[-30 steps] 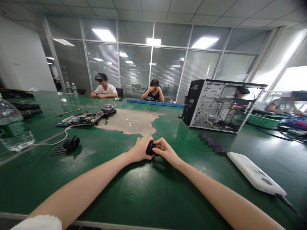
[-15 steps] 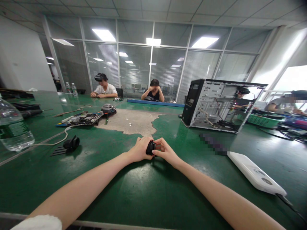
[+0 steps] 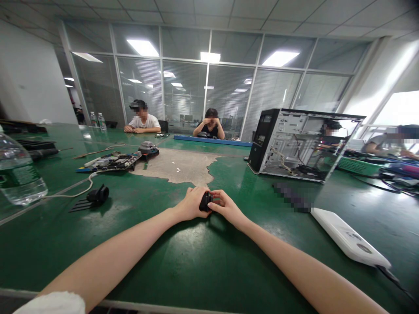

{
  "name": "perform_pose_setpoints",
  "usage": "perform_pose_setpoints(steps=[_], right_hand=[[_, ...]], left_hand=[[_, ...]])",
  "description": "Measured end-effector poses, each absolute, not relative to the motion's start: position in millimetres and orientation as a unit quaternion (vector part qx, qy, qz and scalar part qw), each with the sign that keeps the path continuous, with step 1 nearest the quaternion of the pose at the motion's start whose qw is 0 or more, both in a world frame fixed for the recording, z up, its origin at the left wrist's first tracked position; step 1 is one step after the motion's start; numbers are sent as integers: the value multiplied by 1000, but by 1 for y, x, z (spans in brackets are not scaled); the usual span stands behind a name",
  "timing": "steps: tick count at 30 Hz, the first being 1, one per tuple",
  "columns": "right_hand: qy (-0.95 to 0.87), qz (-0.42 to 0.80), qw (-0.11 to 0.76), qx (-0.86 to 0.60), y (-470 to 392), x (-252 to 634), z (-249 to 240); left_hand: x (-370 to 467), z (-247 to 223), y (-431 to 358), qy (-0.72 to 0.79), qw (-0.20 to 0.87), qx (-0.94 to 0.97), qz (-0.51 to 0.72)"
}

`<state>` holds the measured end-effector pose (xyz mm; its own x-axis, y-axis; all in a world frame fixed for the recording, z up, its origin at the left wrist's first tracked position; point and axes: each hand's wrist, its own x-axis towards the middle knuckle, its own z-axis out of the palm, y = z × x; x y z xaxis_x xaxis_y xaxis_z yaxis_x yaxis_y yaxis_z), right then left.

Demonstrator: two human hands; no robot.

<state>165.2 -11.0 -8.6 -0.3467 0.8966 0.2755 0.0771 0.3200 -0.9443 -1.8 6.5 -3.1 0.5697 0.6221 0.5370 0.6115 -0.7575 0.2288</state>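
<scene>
A small black object (image 3: 205, 201) is held just above the green table (image 3: 183, 270), in front of me. My left hand (image 3: 193, 203) is wrapped round it from the left and top. From the right, my right hand (image 3: 225, 206) has its thumb and fingers closed on the object's right side. What the object is cannot be made out. To the left on the table lies a black part with several prongs (image 3: 97, 196).
An open computer case (image 3: 258, 141) stands at the right, with a white device (image 3: 348, 237) nearer. Circuit boards (image 3: 111, 161) and a water bottle (image 3: 19, 174) are at the left. Two people sit across the table; others are at the right.
My right thumb has shifted slightly on the black object's right side. Otherwise the hands and the object look almost the same.
</scene>
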Motion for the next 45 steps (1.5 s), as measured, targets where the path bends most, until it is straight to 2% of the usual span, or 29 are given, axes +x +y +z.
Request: perform_pose_setpoints(steps=[7,17,22,28,34,39,45], right_hand=[[-689,453,462,-326,-15,165,-4],[-708,389,450,-381,-11,166,-11],[-690,423,452,-375,-13,163,-9],[-652,434,495,-376,-13,154,-5],[-677,378,463,-430,-16,152,-5],[-712,347,452,-409,-26,152,-2],[-679,422,458,-389,-19,156,-3]], left_hand=[[-2,-3,7,350,11,886,305],[-2,-4,8,351,7,884,309],[-2,-3,8,352,12,885,304],[0,-3,6,351,12,886,304],[3,-4,5,351,8,888,298],[1,-6,8,361,13,883,301],[0,-5,7,371,15,879,300]])
